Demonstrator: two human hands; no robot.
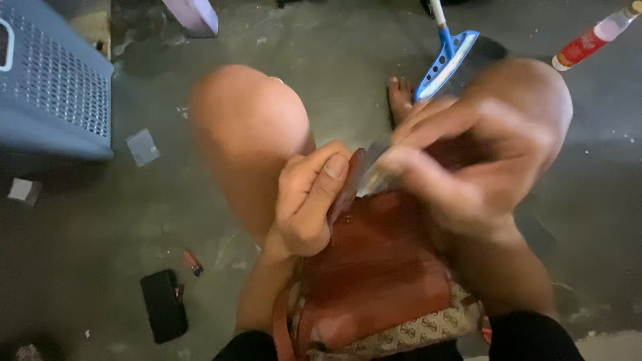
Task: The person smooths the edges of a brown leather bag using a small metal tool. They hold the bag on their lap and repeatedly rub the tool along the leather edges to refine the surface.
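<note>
Hands on a reddish-brown leather bag [374, 267] held in the person's lap, patterned beige fabric along its lower edge.

Left hand [307, 200]: grip clenched on the bag's upper edge, thumb flat on the flap, fingers curled behind it. Bag body hangs directly below this grip.

Right hand [455, 167]: blurred. Fingertips pinch a small pale object [371, 179] right at the bag's upper edge, just beside the left thumb. Can't tell what the object is; grip is closed on it.

Around the grip:
- Bare knee just beyond the left hand, second knee behind the right hand.
- Bare foot [400, 97] on the floor past the grip, between the knees.
- Blue-headed brush [447, 61] with a white handle just past the right hand.
- Bottle with a red label [592, 39] further out on the right-hand side, lying on the floor.
- Blue perforated plastic basket [53, 87] well away on the left-hand side.
- Black pouch [164, 306] and a small red lighter [193, 263] on the concrete floor [100, 227], on the near left-hand side of the grip.
- Scraps of paper scattered near the basket.
</note>
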